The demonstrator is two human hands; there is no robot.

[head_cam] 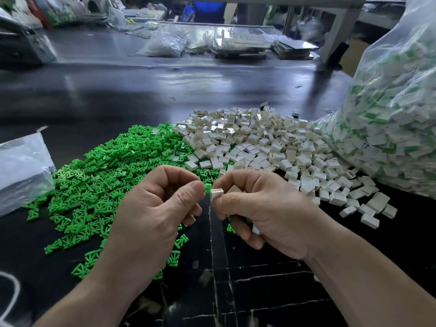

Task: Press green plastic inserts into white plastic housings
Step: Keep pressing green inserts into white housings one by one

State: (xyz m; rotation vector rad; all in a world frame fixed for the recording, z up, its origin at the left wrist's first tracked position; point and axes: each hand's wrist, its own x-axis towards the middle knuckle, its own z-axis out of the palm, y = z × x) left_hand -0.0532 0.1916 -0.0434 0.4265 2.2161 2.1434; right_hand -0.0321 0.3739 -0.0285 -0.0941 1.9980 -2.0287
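Observation:
My left hand (155, 208) pinches a small green insert (207, 188) between thumb and forefinger. My right hand (262, 208) pinches a white housing (216, 193), and the insert's tip touches the housing's open end. More white pieces show under the right hand's curled fingers (256, 230). A pile of green inserts (106, 175) spreads over the dark table on the left. A heap of white housings (259, 142) lies behind and to the right of my hands.
A big clear bag (396, 109) of white pieces with green parts stands at the right. A grey plastic bag (21, 168) lies at the left edge. Bags, trays and clutter line the far side of the black table (165, 90).

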